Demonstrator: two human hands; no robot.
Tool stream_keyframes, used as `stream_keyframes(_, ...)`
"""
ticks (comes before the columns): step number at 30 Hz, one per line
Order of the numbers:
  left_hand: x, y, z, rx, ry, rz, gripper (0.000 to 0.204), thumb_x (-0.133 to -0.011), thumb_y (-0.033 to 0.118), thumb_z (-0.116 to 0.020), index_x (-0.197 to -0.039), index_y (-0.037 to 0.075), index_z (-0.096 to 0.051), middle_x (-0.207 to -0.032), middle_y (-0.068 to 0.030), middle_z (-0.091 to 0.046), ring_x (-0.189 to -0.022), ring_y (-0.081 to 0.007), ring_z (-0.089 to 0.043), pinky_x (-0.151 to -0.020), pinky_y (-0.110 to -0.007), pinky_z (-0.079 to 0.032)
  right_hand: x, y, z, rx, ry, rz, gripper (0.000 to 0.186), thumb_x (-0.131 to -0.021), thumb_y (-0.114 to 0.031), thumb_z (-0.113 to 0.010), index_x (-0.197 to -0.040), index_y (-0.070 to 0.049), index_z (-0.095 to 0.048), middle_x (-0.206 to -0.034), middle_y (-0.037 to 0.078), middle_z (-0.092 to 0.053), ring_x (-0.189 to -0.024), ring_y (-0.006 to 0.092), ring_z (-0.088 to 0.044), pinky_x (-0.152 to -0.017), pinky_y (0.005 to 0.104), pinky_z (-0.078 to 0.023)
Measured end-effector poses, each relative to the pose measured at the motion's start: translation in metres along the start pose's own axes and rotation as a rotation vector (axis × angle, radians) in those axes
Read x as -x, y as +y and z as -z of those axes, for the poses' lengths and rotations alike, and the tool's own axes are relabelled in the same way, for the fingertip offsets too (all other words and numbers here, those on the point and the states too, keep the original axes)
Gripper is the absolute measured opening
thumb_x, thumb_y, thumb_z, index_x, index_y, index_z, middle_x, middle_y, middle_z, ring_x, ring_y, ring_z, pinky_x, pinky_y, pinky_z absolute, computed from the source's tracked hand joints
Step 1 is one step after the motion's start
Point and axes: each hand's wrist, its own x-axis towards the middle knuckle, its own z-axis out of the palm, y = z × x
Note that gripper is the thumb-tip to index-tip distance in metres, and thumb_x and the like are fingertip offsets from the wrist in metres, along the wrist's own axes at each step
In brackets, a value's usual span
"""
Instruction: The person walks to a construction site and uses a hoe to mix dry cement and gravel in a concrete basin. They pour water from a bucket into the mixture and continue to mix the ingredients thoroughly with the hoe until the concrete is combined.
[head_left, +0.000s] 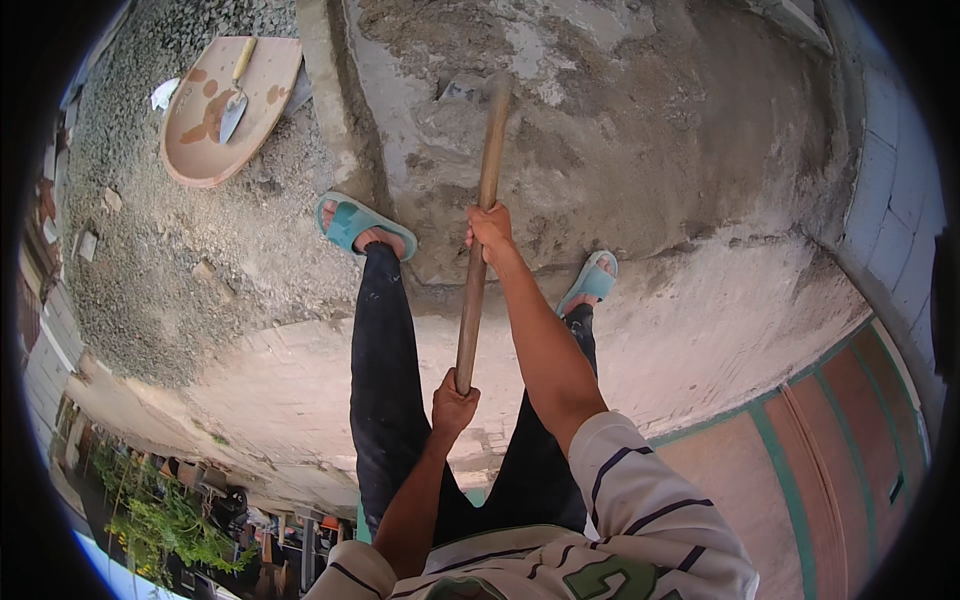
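Note:
Both hands grip the long wooden handle of what looks like a hoe [482, 240]. My left hand [454, 405] is closed around the handle's near end, in front of my legs. Farther up the shaft, my right hand [488, 230] wraps round it near its middle. The tool's far end, grey with mortar, reaches into a patch of wet grey mortar [600, 130] on the ground. Its blade is mostly hidden in the mix.
My feet, in teal sandals [372, 228], stand apart at the mortar's near edge. A shallow clay-coloured basin [190, 165] holding a trowel [235, 105] sits on gravel [130, 270] at far left. A raised concrete strip [330, 100] runs beside the mortar. A block wall [885, 200] borders the right.

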Motion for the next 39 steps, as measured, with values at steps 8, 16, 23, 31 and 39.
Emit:
stream_keyframes(8, 0.003, 0.005, -0.017, -0.116, -0.07, -0.169, 0.022, -0.083, 0.009, -0.065, -0.1, 0.003, -0.052, -0.066, -0.0086, -0.051, -0.059, -0.0136, -0.047, -0.059, -0.031, -0.045, 0.08, -0.048, 0.049, -0.069, 0.101, 0.258, 0.017, -0.087, -0.006, -0.06, -0.09, -0.005, -0.043, -0.065, 0.003, -0.048, -0.044, 0.0115, -0.047, -0.037, 0.0292, -0.041)
stream_keyframes(16, -0.053, 0.023, -0.033, -0.004, -0.02, -0.056, 0.008, -0.081, 0.004, -0.061, -0.082, 0.001, -0.053, -0.059, -0.004, -0.045, -0.056, -0.0086, -0.042, -0.052, -0.029, -0.04, -0.022, -0.038, 0.06, -0.022, 0.183, 0.139, 0.022, -0.086, -0.007, -0.062, -0.091, -0.001, -0.041, -0.067, 0.008, -0.051, -0.045, 0.0149, -0.048, -0.036, 0.0325, -0.04)
stream_keyframes(23, 0.053, -0.044, -0.059, -0.022, 0.002, 0.057, 0.01, -0.082, 0.006, -0.062, -0.082, 0.003, -0.053, -0.062, 0.0006, -0.045, -0.059, -0.0095, -0.042, -0.056, -0.028, -0.043, 0.045, 0.05, 0.075, -0.063, 0.07, 0.022, 0.025, -0.086, -0.009, -0.064, -0.091, -0.006, -0.04, -0.066, 0.005, -0.05, -0.045, 0.0148, -0.05, -0.036, 0.032, -0.041)
stream_keyframes(31, 0.045, -0.003, -0.045, -0.089, -0.037, -0.128, 0.012, -0.08, 0.005, -0.063, -0.089, 0.002, -0.054, -0.065, -0.0129, -0.054, -0.057, -0.0164, -0.053, -0.059, -0.032, -0.048, 0.106, -0.017, 0.111, -0.133, 0.207, 0.224, 0.016, -0.086, -0.005, -0.059, -0.09, -0.004, -0.044, -0.06, 0.004, -0.048, -0.042, 0.0136, -0.048, -0.035, 0.0304, -0.04)
stream_keyframes(39, 0.036, 0.055, -0.005, -0.411, -0.017, 0.102, 0.021, -0.08, 0.02, -0.064, -0.096, 0.006, -0.06, -0.079, -0.0197, -0.067, -0.078, -0.041, -0.067, -0.069, -0.045, -0.054, 0.015, 0.025, 0.102, -0.149, 0.237, -0.034, 0.021, -0.085, -0.004, -0.061, -0.093, -0.006, -0.042, -0.063, 0.005, -0.048, -0.043, 0.0152, -0.049, -0.037, 0.0339, -0.043)
